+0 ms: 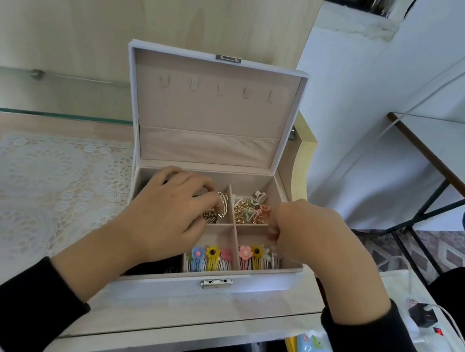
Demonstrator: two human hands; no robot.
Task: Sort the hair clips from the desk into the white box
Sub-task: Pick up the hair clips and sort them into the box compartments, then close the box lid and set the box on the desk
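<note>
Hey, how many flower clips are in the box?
6 flower clips: blue, yellow and pink in the front middle compartment; pink, yellow and white in the front right one, the white partly behind the right hand. Others may be hidden.

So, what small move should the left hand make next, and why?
Probably let go of the gold clips and lift the left hand out: its fingers curl round them low in the back-left compartment of the white box, so they seem already placed.
</note>
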